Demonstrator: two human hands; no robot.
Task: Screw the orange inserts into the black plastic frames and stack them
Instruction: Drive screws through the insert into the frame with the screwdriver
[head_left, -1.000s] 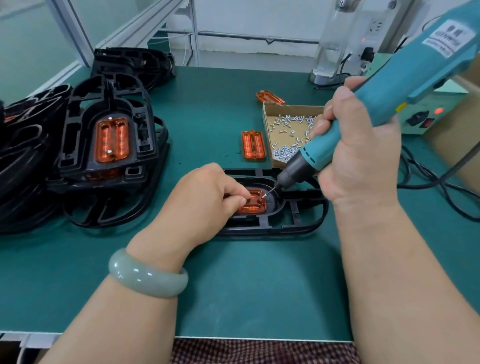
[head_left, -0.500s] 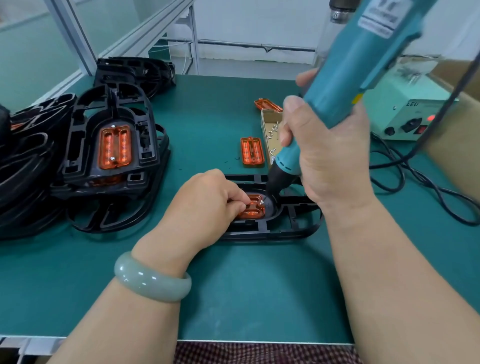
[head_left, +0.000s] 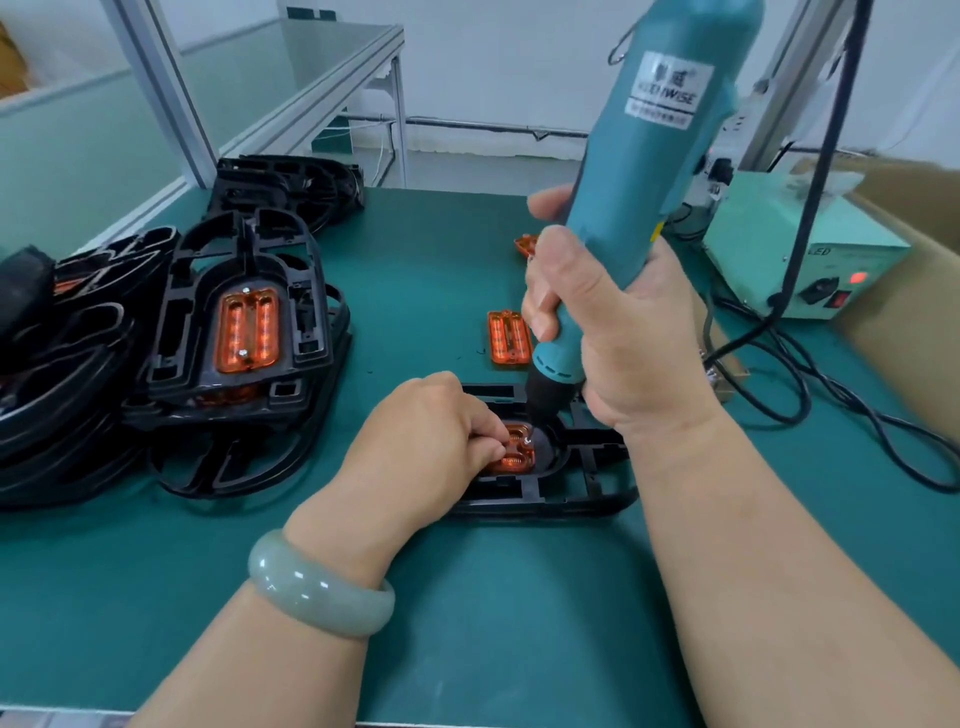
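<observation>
A black plastic frame (head_left: 582, 483) lies flat on the green table in front of me with an orange insert (head_left: 517, 454) seated in its middle. My left hand (head_left: 421, 441) rests on the frame, fingertips pinched at the insert's edge beside a small screw. My right hand (head_left: 618, 322) grips a teal electric screwdriver (head_left: 649, 171), held nearly upright with its black tip down on the insert's far end. To the left stands a stack of finished frames (head_left: 244, 332), the top one showing its orange insert. A loose orange insert (head_left: 509, 338) lies beyond my hands.
More black frames (head_left: 291, 187) are piled at the back left, and a dark heap (head_left: 57, 353) fills the far left. A pale green power box (head_left: 800, 249) with a red light and black cables (head_left: 831, 415) sits at right, next to a cardboard box (head_left: 914, 291).
The screwdriver has swung from a slant to nearly upright and its tip has come down onto the insert. My left hand has stayed pinched at the insert.
</observation>
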